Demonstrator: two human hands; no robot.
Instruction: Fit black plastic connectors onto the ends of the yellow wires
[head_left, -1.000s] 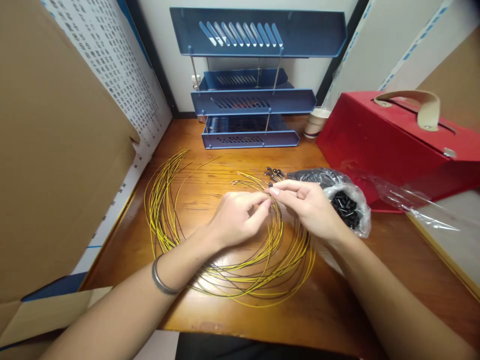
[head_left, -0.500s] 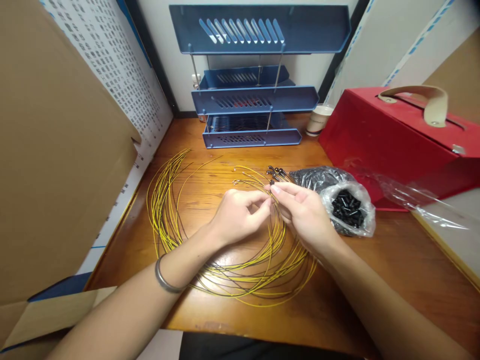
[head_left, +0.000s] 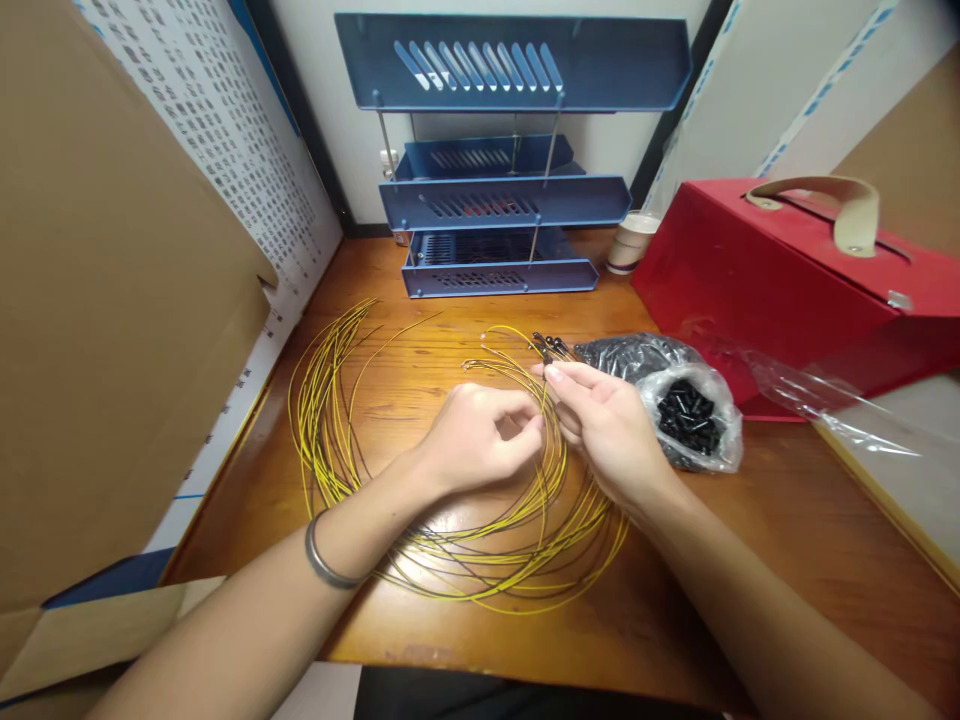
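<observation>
My right hand pinches a small black sleeve between thumb and fingers, at the upper end of a thin wire. Just left of it, my left hand is closed, thumb and forefinger together at a thin yellow wire that runs down from the black piece. Under both hands lies a wide loop of yellow and dark wires, their loose ends fanned at the left and centre. Beyond my right fingertips, several wire ends with black sleeves lie bunched together. My fingers partly hide the held wire.
To the right sits an open plastic bag of small black sleeves. Behind it stand a red box with a strap handle and a paper cup. A blue tiered tray rack is at the back; cardboard borders the left.
My left fingertips have moved slightly down along the wire, away from the black sleeve. My right hand keeps its pinch, and more of the sleeve shows above its fingers. The view has shifted slightly.
</observation>
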